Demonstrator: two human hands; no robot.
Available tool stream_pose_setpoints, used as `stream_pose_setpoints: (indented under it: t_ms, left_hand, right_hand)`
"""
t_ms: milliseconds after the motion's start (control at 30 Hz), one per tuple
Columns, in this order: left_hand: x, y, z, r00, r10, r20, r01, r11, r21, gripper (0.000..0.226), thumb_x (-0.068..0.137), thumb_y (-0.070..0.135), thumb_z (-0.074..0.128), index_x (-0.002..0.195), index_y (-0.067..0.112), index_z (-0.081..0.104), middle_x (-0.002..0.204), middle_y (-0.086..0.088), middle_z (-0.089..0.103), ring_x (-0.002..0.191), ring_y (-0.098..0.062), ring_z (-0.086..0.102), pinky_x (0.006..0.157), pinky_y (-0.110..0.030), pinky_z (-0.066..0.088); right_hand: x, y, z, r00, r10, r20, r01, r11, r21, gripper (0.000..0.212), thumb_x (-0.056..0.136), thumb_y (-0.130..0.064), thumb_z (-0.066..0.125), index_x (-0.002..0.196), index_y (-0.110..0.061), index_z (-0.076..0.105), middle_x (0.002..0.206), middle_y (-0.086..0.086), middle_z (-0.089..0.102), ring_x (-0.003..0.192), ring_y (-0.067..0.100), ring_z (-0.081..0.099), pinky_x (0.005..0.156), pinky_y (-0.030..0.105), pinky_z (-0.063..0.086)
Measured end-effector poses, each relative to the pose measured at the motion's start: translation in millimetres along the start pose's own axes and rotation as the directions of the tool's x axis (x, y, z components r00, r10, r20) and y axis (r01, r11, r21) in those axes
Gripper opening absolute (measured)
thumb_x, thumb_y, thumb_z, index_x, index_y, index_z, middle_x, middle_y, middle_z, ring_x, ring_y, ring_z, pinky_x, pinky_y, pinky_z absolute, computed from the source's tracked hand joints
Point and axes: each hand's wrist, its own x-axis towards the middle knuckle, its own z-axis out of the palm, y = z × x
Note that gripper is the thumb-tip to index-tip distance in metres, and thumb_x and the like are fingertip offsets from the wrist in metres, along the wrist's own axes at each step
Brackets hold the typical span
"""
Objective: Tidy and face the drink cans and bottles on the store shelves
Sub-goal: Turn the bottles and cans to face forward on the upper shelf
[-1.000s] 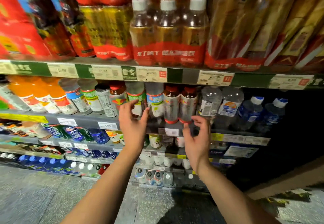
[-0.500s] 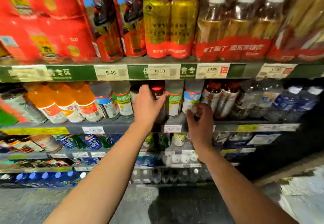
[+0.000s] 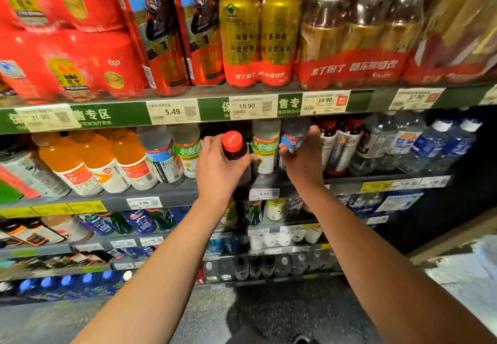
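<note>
On middle shelf (image 3: 172, 195): left hand (image 3: 218, 171) grips red-capped bottle (image 3: 234, 146); right hand (image 3: 305, 159) grips blue-label bottle (image 3: 294, 137).

A grey shelf (image 3: 172, 195) with price tags on its front edge carries a row of drink bottles. Left of the fingers (image 3: 207, 144) stand orange juice bottles (image 3: 80, 163) and a green-labelled bottle (image 3: 188, 152). Between the two hands' fingers stands another green-labelled bottle (image 3: 265, 150). Right of them stand dark red-capped bottles (image 3: 338, 144), then clear water bottles (image 3: 390, 141).
</note>
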Motion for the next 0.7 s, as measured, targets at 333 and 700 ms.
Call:
stream_pose_setpoints:
  t_ms: [333, 700]
  left_hand:
    - [-11, -2, 8, 0.999, -0.034, -0.02, 0.033, 0.997, -0.064, 0.066, 0.069, 0.049, 0.087, 0.122, 0.021, 0.058, 0.116, 0.002, 0.067, 0.111, -0.02, 0.062, 0.092, -0.04, 0.052]
    - [-22, -7, 10, 0.995, -0.08, 0.058, 0.087, 0.988, -0.127, 0.074, 0.067, 0.033, 0.091, 0.129, 0.019, 0.054, 0.123, -0.002, 0.066, 0.116, -0.022, 0.06, 0.095, -0.032, 0.047]
  right_hand:
    - [2, -4, -1, 0.98, -0.007, -0.197, 0.024, 0.997, 0.08, 0.052, 0.077, -0.025, 0.081, 0.107, 0.005, 0.05, 0.118, 0.018, 0.047, 0.102, 0.03, 0.051, 0.085, 0.037, 0.048]
    - [-4, -13, -12, 0.973, 0.103, -0.208, -0.089, 0.993, 0.076, 0.075, 0.073, -0.037, 0.085, 0.129, -0.004, 0.049, 0.122, 0.012, 0.057, 0.112, 0.029, 0.057, 0.09, 0.038, 0.048]
